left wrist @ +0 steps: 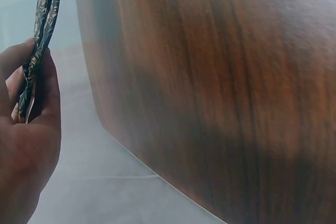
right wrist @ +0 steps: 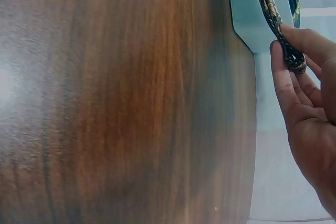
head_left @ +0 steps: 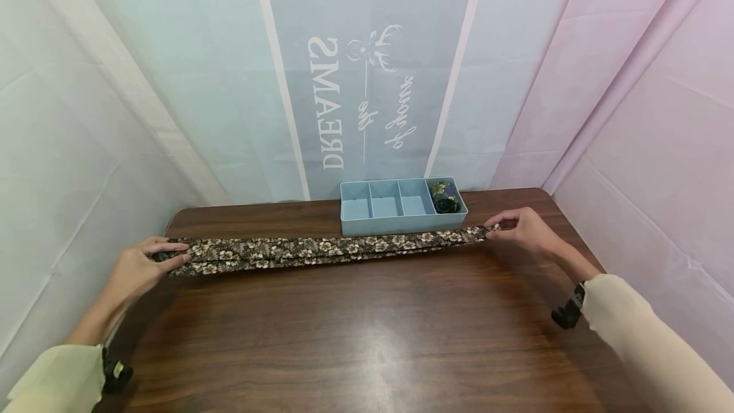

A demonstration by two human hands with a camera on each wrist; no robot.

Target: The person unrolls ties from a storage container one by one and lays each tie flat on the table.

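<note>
A long, narrow strip of dark floral cloth [head_left: 321, 250], folded in layers, stretches sideways above the far part of the table. My left hand [head_left: 139, 266] pinches its left end between thumb and fingers. In the left wrist view, two layers of the cloth [left wrist: 44, 30] run up from between the fingers of the left hand [left wrist: 31, 129]. My right hand [head_left: 524, 231] pinches the narrower right end. The right wrist view shows the rounded, folded tip of the cloth [right wrist: 295, 61] poking out between thumb and fingers of the right hand [right wrist: 310, 103].
Behind the cloth, a light blue divided box [head_left: 367, 227] stands at the table's back edge. Its rightmost compartment holds a dark rolled item [head_left: 446, 205] and a flowered piece. The brown wooden table [head_left: 355, 330] is surrounded by hanging curtains [head_left: 223, 81].
</note>
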